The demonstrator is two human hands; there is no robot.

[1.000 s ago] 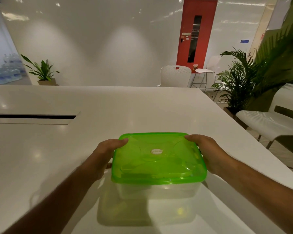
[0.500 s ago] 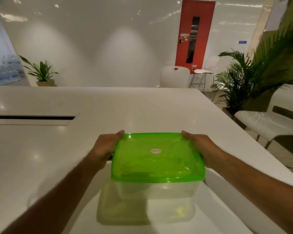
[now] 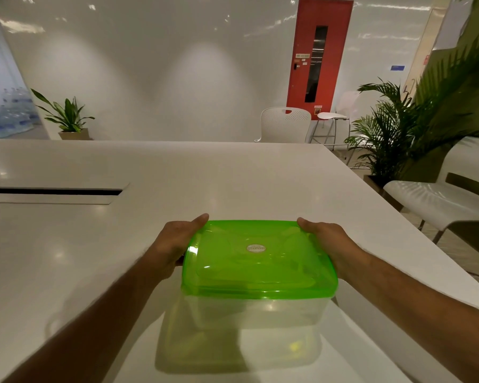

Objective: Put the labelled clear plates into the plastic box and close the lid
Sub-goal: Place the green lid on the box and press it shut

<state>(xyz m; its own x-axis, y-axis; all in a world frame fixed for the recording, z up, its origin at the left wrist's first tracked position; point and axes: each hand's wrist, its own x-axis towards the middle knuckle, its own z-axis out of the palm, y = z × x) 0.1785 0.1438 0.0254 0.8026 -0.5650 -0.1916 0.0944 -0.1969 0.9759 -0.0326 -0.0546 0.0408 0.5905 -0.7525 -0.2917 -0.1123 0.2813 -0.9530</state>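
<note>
A clear plastic box [image 3: 256,313] stands on the white table [image 3: 177,172] right in front of me. A translucent green lid [image 3: 257,261] with a small round sticker lies on top of it. My left hand [image 3: 174,244] grips the box and lid at the left side, thumb along the far left corner. On the right side my right hand [image 3: 327,241] holds it the same way. Whether clear plates are inside I cannot make out through the walls.
A long dark slot [image 3: 53,192] is cut into the table at the left. The table's right edge runs close to the box, with a white bench [image 3: 437,203] and a palm plant [image 3: 393,134] beyond it. White chairs [image 3: 286,124] stand behind the far edge.
My hands have slid slightly forward along the sides of the lid toward its far corners. The box stays in the same place on the table.
</note>
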